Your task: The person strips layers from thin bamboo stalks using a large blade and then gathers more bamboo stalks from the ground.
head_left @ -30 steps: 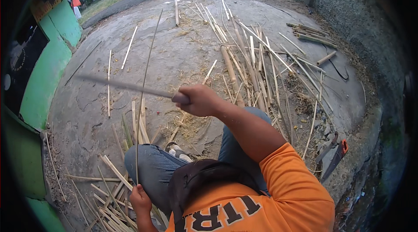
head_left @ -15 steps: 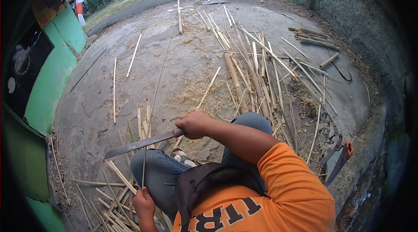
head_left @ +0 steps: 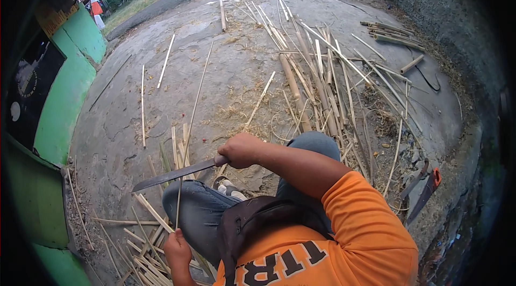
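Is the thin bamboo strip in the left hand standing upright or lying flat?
Roughly upright. The left hand grips the bamboo strip at its lower end, and it rises past the knife blade held by the right hand.

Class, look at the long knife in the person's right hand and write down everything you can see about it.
The knife has a long, dark, slightly curved metal blade tapering to a point at the left. The right hand grips its handle, hiding it. It is held nearly level, tip slightly down, above the knee, crossing a thin bamboo strip that the left hand holds upright.
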{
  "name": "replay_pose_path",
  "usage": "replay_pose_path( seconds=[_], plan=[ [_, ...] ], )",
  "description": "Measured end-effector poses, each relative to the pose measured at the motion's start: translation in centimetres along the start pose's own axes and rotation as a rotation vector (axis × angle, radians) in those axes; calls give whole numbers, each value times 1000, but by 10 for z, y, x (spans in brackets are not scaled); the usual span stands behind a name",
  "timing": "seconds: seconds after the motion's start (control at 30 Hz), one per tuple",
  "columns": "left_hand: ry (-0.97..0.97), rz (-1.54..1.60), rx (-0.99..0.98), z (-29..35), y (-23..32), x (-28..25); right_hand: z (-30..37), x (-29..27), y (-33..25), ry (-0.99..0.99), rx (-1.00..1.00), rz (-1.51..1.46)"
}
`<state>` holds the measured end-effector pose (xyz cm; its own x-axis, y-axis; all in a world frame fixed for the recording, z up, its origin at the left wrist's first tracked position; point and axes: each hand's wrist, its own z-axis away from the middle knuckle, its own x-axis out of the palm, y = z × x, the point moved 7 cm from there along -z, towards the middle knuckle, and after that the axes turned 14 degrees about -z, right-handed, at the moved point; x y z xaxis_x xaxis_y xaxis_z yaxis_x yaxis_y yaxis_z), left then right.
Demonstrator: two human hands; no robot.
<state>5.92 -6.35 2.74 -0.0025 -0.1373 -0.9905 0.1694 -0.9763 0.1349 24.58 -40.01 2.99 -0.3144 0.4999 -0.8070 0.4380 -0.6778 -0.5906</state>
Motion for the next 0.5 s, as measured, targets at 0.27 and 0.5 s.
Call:
replay_pose_path(
  seconds=[0.27, 0.5],
  plan=[
    [24, -83, 16, -3, -3, -2, 0, -15, 42, 86, 283, -106],
    [20, -78, 14, 1, -9, -3, -11, 9, 20, -50, 153, -37]
  ],
)
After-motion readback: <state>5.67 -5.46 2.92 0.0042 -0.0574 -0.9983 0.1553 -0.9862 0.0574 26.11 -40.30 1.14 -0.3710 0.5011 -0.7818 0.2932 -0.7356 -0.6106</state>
